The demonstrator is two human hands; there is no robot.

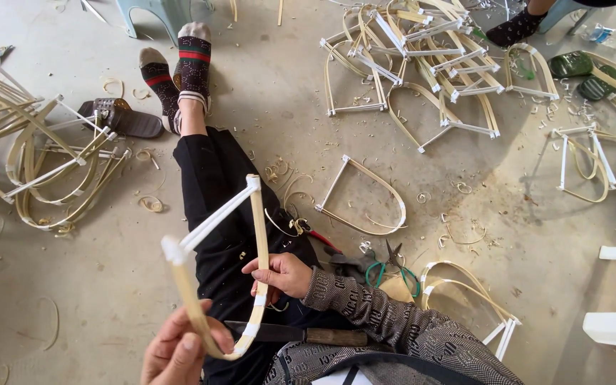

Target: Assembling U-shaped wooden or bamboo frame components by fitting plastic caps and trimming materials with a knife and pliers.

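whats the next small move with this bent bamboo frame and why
Probably pick up the knife lying across the lap. Both hands are on the bent bamboo frame: the left hand grips the lower curve, the right hand pinches the right side just above a white tape wrap. The knife lies right beside the right hand, so that hand could let go while the left steadies the frame.

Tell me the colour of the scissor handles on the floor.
Green, on the scissors right of the person's leg; head view.

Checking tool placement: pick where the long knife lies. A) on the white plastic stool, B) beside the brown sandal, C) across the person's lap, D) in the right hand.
C: the knife lies flat across the lap, below the bent bamboo frame that both hands grip.
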